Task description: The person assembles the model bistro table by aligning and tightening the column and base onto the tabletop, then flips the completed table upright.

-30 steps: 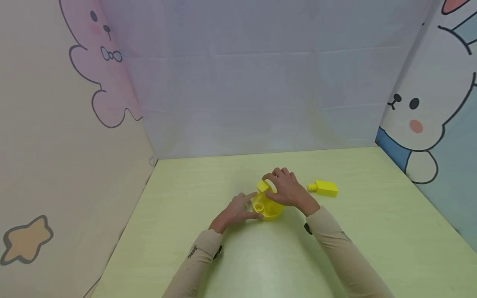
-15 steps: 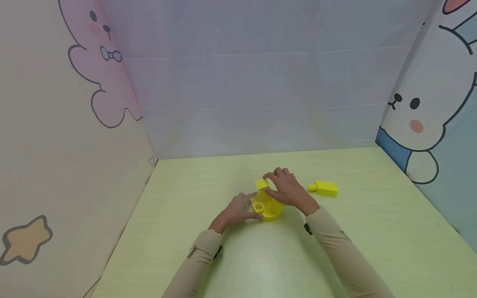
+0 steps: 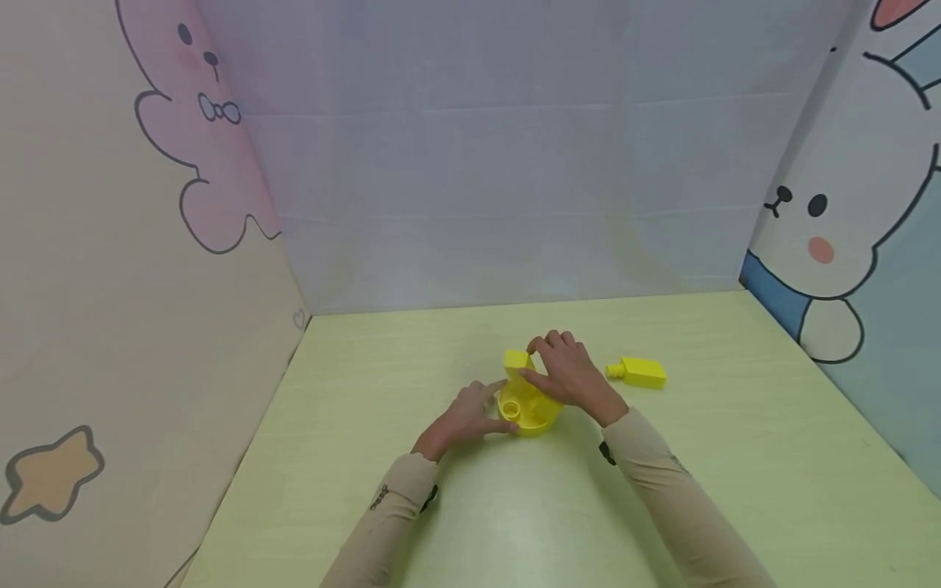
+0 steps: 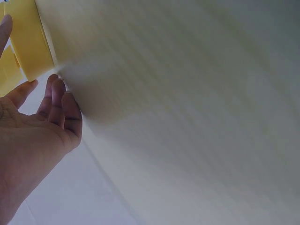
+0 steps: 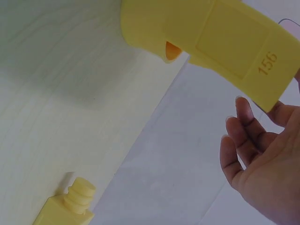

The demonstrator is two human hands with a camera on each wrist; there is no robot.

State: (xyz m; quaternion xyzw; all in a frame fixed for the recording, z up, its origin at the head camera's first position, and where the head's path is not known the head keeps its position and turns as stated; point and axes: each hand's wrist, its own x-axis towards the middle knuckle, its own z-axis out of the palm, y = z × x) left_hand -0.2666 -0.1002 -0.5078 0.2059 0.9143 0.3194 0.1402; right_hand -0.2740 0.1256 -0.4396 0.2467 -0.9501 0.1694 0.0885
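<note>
A yellow round base (image 3: 540,425) with a raised ring-shaped socket (image 3: 510,410) sits on the table. My left hand (image 3: 463,416) holds its left side between thumb and index finger, the other fingers curving along the table in the left wrist view. From the far part of the base rises a yellow rectangular block (image 3: 518,362), marked "156" in the right wrist view. My right hand (image 3: 569,377) pinches the block's right edge near its top, its other fingers loosely bent. The block's lower end is hidden.
Right of the hands, a second yellow rectangular block (image 3: 643,372) with a threaded neck lies on the pale table (image 3: 353,392). A whitish cloth wall (image 3: 470,204) stands behind, and printed panels (image 3: 220,343) border the sides.
The upright block has turned so that another face shows toward me. My right fingers have slid slightly right along its edge. My left hand and the base look unmoved.
</note>
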